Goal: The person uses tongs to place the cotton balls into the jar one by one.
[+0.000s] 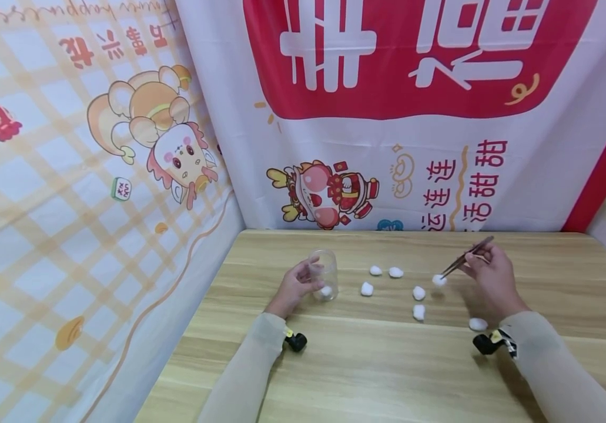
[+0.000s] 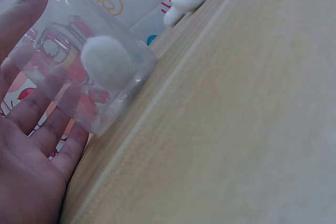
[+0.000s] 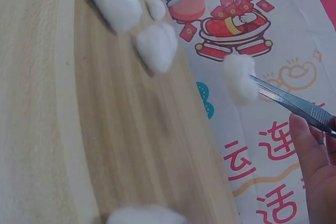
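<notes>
Wood-grain table (image 1: 366, 370), then your left hand (image 1: 294, 286) and right hand (image 1: 495, 281) — left's curled round a clear plastic cup (image 1: 327, 266), right's pinching metal tweezers (image 3: 307, 109) that hold a cotton ball (image 3: 239, 80) above the table. Another ball (image 2: 106, 62) sits in the cup — six loose balls (image 1: 419, 293) on the table.

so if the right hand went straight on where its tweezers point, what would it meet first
Probably the nearest loose cotton ball, just beyond the tweezers and held cotton ball; height is unclear, so they might pass above.
</notes>
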`<state>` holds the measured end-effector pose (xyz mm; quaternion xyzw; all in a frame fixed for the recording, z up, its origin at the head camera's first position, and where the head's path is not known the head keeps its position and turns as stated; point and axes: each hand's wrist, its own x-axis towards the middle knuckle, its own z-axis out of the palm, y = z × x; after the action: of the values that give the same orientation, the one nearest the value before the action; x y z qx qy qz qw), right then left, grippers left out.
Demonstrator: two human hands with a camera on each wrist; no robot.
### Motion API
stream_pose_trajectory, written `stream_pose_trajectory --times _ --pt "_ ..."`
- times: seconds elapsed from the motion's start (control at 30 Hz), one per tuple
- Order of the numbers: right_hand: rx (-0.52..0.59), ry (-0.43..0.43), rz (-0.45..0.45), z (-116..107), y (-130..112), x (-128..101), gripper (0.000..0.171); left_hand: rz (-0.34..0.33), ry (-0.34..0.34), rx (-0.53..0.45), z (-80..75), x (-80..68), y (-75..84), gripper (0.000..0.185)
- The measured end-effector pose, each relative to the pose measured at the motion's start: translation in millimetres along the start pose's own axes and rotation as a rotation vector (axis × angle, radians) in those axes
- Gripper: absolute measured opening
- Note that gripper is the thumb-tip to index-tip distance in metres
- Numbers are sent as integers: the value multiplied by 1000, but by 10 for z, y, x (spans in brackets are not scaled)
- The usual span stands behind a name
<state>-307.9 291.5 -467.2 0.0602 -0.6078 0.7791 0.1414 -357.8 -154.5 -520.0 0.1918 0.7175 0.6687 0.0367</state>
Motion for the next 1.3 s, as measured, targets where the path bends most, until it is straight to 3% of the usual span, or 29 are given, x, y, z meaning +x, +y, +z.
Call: stream_pose_trajectory --times 0.37,0.43,0.67,0.87,1.3 --pt "64 -2 -19 153 -82 61 16 -42 -19 -22 -13 -13 103 71" --pt "66 0 -20 193 -103 79 17 -37 -10 -30 -18 15 24 72" --pt "40 4 -15 293 -140 95 18 -19 3 -21 6 -4 31 74" --pt "119 12 -36 399 -130 119 20 -5 6 -25 7 4 44 73" --pt "135 2 -26 582 -110 138 17 -42 -1 -15 7 -11 54 71"
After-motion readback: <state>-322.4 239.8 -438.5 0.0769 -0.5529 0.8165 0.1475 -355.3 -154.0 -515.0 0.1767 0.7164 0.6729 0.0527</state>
